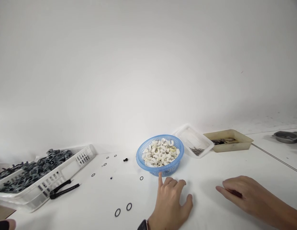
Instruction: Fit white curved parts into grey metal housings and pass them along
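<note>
My left hand [171,203], with a dark watch [143,225] on its wrist, is over the white table, palm down and fingers apart. Its outstretched fingertip reaches the near side of a blue plastic basket [140,161]; whether it touches, I cannot tell. White curved pieces with metal bits [160,153] fill this basket. To the right, my right hand [248,193] hovers with curled fingers and the thumb beside them. A dark reddish patch shows in its grip; I cannot make out whether it is an object or shadow.
Black rings [129,206] and small black parts [125,159] lie left of the basket. A white crate [67,169] of grey parts stands at left, black-handled snips [63,189] beside it. Behind right are a clear tray [191,139] with metal pins and a beige tray [234,146].
</note>
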### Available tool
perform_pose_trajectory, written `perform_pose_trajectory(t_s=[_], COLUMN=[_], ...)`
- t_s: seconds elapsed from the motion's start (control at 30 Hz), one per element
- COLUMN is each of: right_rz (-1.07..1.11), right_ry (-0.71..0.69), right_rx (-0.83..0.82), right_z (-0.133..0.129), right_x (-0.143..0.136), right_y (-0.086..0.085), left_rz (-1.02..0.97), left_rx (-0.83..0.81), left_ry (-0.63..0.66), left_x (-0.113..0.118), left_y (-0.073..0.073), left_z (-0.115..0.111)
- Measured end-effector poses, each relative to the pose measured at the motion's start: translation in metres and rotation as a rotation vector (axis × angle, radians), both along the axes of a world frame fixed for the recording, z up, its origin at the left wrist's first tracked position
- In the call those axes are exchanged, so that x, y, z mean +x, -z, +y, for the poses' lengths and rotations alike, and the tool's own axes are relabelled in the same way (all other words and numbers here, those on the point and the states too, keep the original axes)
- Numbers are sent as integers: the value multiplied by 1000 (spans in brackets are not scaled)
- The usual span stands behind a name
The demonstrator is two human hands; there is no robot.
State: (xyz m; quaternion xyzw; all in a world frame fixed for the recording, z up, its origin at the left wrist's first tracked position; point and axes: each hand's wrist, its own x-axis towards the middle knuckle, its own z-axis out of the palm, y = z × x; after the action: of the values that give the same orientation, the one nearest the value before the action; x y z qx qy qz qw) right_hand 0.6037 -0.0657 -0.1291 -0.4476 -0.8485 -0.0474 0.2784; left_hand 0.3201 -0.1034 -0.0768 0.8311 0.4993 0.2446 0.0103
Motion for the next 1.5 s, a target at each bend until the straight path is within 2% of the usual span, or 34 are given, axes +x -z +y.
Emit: perform_pose_trajectory(t_s=[0.2, 0.43, 0.7, 0.9, 1.07, 1.27, 1.5], right_rz=[4, -24, -7, -4, 43, 100, 125], right_ry=[-1, -1, -17, -14, -14, 0, -12], right_rx=[-36, -69, -62, -110, -162, -179, -179], right_z=[-2, 4, 4, -3, -10, -13, -15], right_x=[-1, 1, 1, -2, -5, -7, -8], right_y=[-4, 4, 3, -12, -26, -33, -35], left_rz=[8, -27, -23, -4, -5, -9, 14], left_rx=[1, 32, 30, 34, 80, 120, 210], left_ry=[23, 18, 12, 37, 100, 128, 146], left_x=[-1, -1, -2, -2, -9, -15, -16], left_y=[1, 8, 5, 4, 9, 18, 20], left_z=[2, 5, 3, 5, 14, 23, 24])
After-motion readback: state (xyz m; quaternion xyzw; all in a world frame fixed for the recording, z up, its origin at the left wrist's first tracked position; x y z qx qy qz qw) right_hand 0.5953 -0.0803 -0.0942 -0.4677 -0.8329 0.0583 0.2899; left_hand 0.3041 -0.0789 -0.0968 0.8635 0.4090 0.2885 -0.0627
